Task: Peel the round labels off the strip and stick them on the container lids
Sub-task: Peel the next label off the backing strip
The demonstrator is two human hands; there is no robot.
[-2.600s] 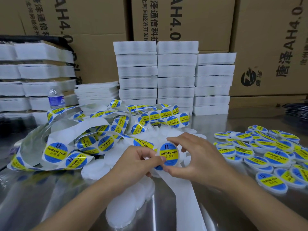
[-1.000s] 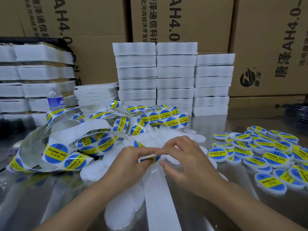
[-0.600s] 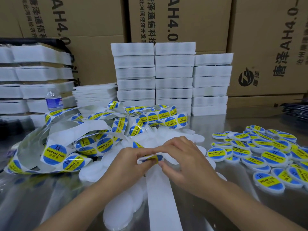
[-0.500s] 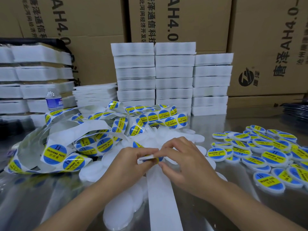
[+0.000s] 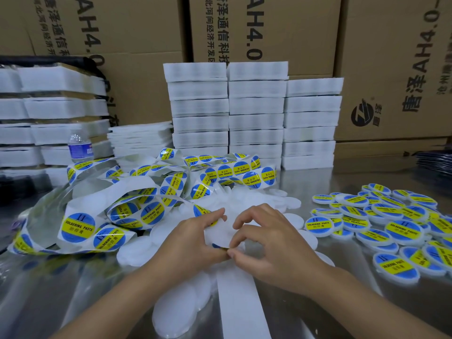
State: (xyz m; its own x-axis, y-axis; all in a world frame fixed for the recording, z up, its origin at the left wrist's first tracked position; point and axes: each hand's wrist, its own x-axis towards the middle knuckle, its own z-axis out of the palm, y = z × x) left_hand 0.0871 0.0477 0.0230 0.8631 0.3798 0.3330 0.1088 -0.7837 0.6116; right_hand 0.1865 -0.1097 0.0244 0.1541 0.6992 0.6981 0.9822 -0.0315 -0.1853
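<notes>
**A:** Strip, which way?
**B:** The strip (image 5: 242, 302) lies lengthwise, its bare white end running from the hands straight back toward the person. Beyond the hands it goes left into a loose tangle, with blue-and-yellow stickers facing every way.

**A:** Surface, room?
**B:** Shiny metal tabletop (image 5: 330, 182). Plain lids (image 5: 181, 309) are heaped under and around the hands, and labelled lids (image 5: 391, 228) are piled on the right. Behind are stacks of white boxes (image 5: 256, 106), cartons (image 5: 391, 57) along the wall, and a bottle (image 5: 79, 148) at the left.

**A:** Hands?
**B:** Both at table centre, almost touching. The left hand (image 5: 193, 241) is curled and grips the strip. The right hand (image 5: 271, 243) pinches the label (image 5: 219, 246) at its edge between thumb and forefinger, the other fingers arched above. Only a blue-yellow sliver of the label shows between the hands.
</notes>
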